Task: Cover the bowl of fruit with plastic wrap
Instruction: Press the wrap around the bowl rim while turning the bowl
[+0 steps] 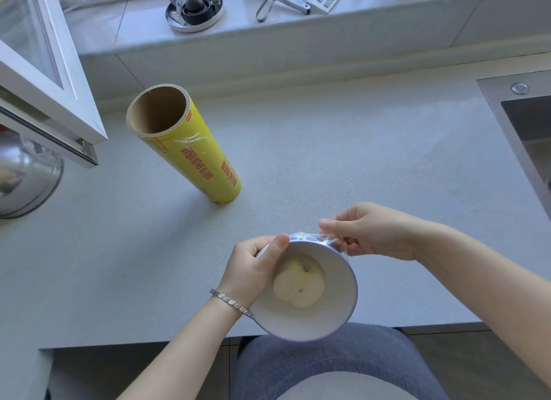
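Fingers [331,224] of the right hand [369,231] pinch a crumpled edge of clear plastic wrap [323,240] against the far rim of the bowl [334,316]. On the other side the left hand [253,268] grips the bowl's left wall, thumb pressed over the rim and the remaining fingers curled round the outside; a silver bracelet [231,302] circles that wrist. Tilted toward the person, the white bowl sits at the near edge of the worktop [328,161], its lower part overhanging that edge, and pale slices of fruit [298,281] lie in its bottom. Whether the wrap spans the whole opening cannot be told. Standing upright toward the far left of the worktop, well apart from the bowl, is a yellow roll of wrap [190,149] with an open cardboard core. A steel sink [524,131] is set into the right edge, and a shiny metal pot [26,179] stands at the left edge.
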